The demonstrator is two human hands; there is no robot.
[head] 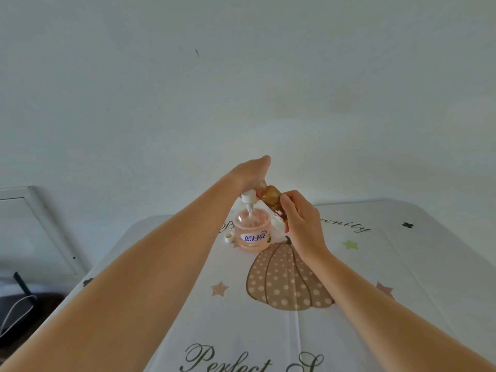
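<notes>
Left hand [251, 171] curled over pump bottle [251, 232], right hand [303, 224] gripping tilted brown bottle [271, 196]

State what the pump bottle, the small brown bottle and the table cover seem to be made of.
Pump bottle: clear glossy plastic, probably; pink liquid shows through. Small brown bottle: translucent amber plastic or glass, shiny highlights. Table cover: printed matte sheet, fabric or vinyl, with fold creases.
</notes>
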